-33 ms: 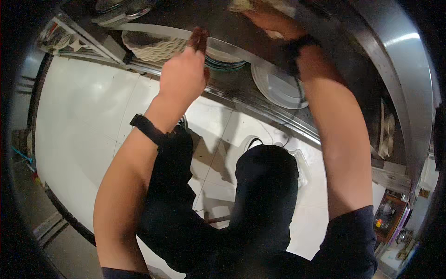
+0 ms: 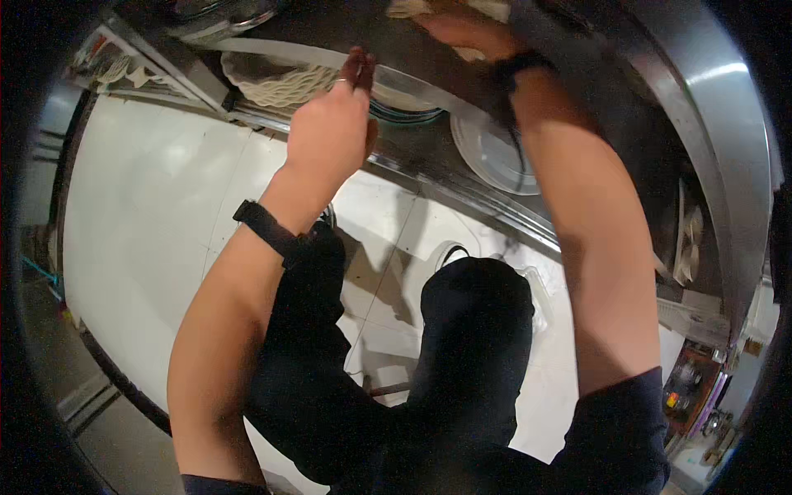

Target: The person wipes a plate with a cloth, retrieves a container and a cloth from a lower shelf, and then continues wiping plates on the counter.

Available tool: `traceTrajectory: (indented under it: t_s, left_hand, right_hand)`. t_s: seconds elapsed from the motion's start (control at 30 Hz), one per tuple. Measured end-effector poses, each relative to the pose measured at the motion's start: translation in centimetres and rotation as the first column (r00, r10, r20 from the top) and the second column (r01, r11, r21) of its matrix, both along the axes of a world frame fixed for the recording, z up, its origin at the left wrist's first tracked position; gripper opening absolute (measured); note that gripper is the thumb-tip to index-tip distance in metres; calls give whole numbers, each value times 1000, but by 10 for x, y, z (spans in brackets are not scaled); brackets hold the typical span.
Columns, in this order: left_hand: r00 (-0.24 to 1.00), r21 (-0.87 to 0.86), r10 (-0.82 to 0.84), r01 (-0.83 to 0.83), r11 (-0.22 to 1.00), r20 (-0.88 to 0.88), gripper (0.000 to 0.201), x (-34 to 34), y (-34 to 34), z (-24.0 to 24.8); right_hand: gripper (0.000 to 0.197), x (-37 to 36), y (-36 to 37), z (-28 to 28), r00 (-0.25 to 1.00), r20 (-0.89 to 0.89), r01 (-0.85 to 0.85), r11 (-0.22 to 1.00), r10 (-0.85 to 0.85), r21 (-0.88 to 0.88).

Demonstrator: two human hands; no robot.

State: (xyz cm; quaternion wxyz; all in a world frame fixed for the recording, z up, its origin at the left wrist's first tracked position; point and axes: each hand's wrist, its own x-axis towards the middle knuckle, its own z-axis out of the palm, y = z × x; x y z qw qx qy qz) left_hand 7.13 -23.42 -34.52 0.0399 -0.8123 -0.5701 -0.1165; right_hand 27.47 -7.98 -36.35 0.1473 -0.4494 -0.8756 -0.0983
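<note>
My left hand (image 2: pixel 327 124) is at the shelf edge (image 2: pixel 309 55); its ringed finger and the one beside it lie stretched over the edge, and the thumb sits lower. Deeper in on the dark shelf, my right hand (image 2: pixel 469 33) presses a pale, crumpled cloth (image 2: pixel 407 8) to the surface. Bits of the cloth show on both sides of the hand; its fingers are blurred and partly hidden. Beneath the edge are a white woven basket (image 2: pixel 280 89), some dark-rimmed plates (image 2: pixel 406 113) and a stack of white plates (image 2: pixel 492 158).
Metal cookware (image 2: pixel 227 25) stands at the back left of the shelf. A curved steel panel (image 2: pixel 701 91) runs along the right. Below, a metal rail (image 2: pixel 487 206) borders the white tiled floor (image 2: pixel 157 181). A clear plastic container (image 2: pixel 538 299) lies beside my knee.
My right hand has slid left across the shelf with the cloth, its forearm swinging the same way. My left hand stays at the shelf edge.
</note>
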Motion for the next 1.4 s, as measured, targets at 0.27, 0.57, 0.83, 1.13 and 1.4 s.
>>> traceTrajectory:
  t_s: [0.27,0.57,0.83,1.13,1.4]
  left_hand:
    - [994,-79,72,-79,994,-84,28,-43,-16,-20]
    - [954,-61,296,-293,954,54,29,-66,1,-12]
    - [177,-474,568,-388,791,804,37,-99,95,24]
    - [-720,-425,328,52,904,611,28,-89,143,6]
    - [-652,-491,429,99,866,625,49,-106,150,5]
  right_hand:
    - [52,-71,-25,7,979,185,-87,996,81,22]
    - [51,30,-138,33,995,60,-63,976,77,-211]
    - [48,94,-193,55,988,-71,101,929,-135,-356]
    - [50,88,-192,57,988,-53,122,935,-148,-334]
    - [50,77,-184,62,980,-154,70,948,-123,-310]
